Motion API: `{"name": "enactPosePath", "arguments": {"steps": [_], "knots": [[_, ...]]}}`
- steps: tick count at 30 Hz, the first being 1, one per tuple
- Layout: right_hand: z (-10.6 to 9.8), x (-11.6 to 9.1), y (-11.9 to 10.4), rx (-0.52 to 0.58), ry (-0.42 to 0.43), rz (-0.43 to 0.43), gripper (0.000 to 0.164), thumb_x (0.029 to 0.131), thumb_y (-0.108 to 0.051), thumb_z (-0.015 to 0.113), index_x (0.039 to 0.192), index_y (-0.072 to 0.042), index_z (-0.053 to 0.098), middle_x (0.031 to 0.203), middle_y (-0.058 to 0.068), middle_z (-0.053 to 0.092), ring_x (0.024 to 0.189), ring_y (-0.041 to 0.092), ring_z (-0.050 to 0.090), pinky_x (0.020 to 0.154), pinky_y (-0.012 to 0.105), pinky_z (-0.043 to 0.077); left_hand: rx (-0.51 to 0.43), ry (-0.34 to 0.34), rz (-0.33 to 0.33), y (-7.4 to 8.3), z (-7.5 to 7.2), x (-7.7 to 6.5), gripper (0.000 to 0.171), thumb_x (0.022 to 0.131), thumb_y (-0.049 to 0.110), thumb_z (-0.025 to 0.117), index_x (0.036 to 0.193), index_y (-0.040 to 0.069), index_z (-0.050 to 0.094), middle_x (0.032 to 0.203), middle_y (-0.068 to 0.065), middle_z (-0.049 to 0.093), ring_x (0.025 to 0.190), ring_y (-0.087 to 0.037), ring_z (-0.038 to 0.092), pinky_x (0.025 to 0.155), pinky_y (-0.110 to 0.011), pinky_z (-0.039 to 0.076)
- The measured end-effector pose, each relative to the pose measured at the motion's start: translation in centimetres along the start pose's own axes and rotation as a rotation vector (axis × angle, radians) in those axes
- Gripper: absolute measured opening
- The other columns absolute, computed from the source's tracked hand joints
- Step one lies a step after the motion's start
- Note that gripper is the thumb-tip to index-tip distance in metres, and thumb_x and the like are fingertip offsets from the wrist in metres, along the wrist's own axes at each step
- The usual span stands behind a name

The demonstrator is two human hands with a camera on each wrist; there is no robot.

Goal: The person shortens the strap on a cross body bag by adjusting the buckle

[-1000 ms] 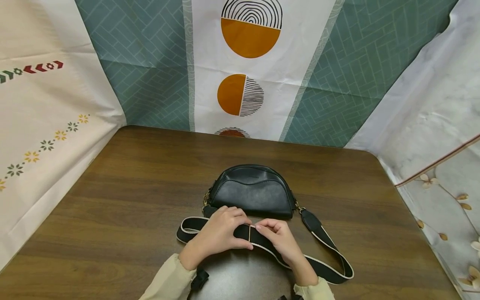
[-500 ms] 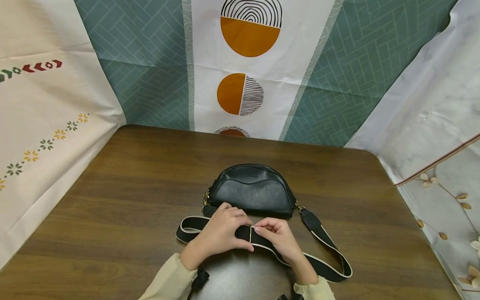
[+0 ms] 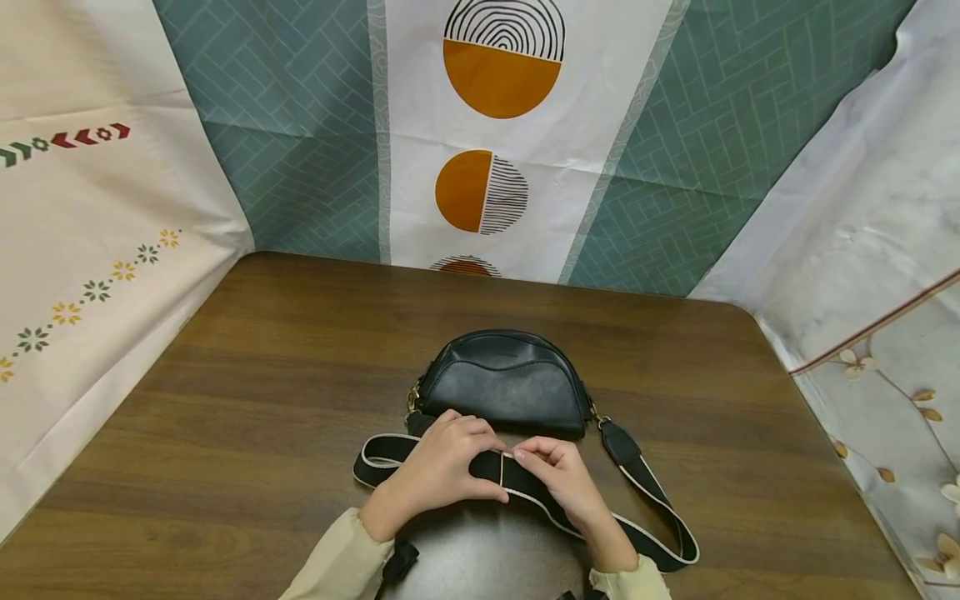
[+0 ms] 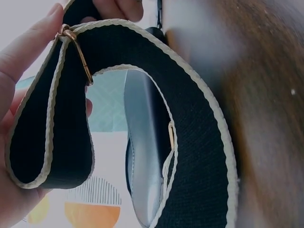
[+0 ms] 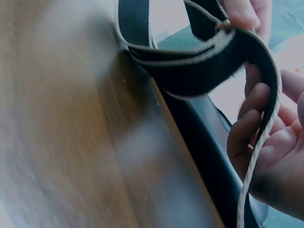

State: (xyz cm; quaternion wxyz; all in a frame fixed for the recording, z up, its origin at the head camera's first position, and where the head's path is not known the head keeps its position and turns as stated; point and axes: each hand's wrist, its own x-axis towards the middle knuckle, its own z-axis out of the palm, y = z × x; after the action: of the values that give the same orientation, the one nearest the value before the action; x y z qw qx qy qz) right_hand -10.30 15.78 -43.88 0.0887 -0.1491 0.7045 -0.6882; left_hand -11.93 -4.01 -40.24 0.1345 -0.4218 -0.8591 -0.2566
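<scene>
A black half-moon handbag (image 3: 502, 387) stands on the table, its strap (image 4: 199, 109) clipped at both ends. The wide black webbing has pale braided edges. My left hand (image 3: 447, 461) grips the strap in front of the bag, thumb and fingers at its two edges, close to a thin gold slider buckle (image 4: 81, 54). Just right of the buckle, my right hand (image 3: 562, 477) pinches the strap's upper edge between thumb and forefinger. In the left wrist view the strap forms a folded loop below the buckle. The right wrist view shows the webbing running across my curled right fingers (image 5: 251, 109).
The brown wooden table (image 3: 262, 400) reaches back to a patterned cloth wall (image 3: 300, 133). Gold clasps (image 3: 412, 398) join the strap to the bag's sides. A slack strap loop (image 3: 663, 554) lies to the right, another fold (image 3: 367, 458) to the left.
The slack strap loop on the right has drawn slightly left, towards my hands. Both hands keep nearly the same place at the buckle, and the bag stays put.
</scene>
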Motion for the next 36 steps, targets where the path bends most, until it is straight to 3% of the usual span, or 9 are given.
{"name": "enactPosePath", "arguments": {"steps": [11,25,32,36], "knots": [[-0.9,-0.2,0.0,0.002,-0.031,-0.038,0.019,0.086,0.001,0.054,0.088,0.020,0.055,0.080,0.003,0.063,0.071,0.008,0.057,0.061,0.020,0.046,-0.004,-0.002,-0.013,-0.1,0.1,0.0,0.047,0.059,0.048,0.076,0.088,0.012,0.069,0.083,0.006,0.059,0.075,-0.009,0.054,0.072,-0.026,0.037],[1.2,0.3,-0.1,0.045,0.084,-0.016,0.021,0.085,-0.001,0.056,0.086,0.020,0.054,0.078,-0.005,0.062,0.073,0.008,0.056,0.065,0.020,0.045,-0.006,0.040,0.003,0.4,0.2,0.4,0.047,0.057,0.048,0.077,0.087,0.012,0.070,0.082,0.006,0.058,0.075,-0.009,0.053,0.071,-0.025,0.038],[1.1,0.0,-1.2,0.031,0.020,0.040,0.026,0.084,-0.002,0.058,0.098,0.018,0.049,0.074,-0.003,0.062,0.069,0.008,0.057,0.065,0.022,0.046,-0.027,0.041,0.019,0.4,0.3,0.4,0.049,0.058,0.047,0.077,0.091,0.011,0.069,0.085,0.005,0.062,0.079,-0.009,0.054,0.072,-0.025,0.038],[0.6,-0.1,-1.6,-0.011,-0.035,0.017,0.028,0.082,-0.001,0.060,0.103,0.016,0.050,0.080,0.003,0.063,0.070,0.008,0.057,0.065,0.022,0.046,-0.020,0.042,0.028,0.4,0.3,0.5,0.049,0.058,0.047,0.077,0.090,0.011,0.069,0.086,0.004,0.063,0.079,-0.009,0.055,0.072,-0.025,0.038]]}}
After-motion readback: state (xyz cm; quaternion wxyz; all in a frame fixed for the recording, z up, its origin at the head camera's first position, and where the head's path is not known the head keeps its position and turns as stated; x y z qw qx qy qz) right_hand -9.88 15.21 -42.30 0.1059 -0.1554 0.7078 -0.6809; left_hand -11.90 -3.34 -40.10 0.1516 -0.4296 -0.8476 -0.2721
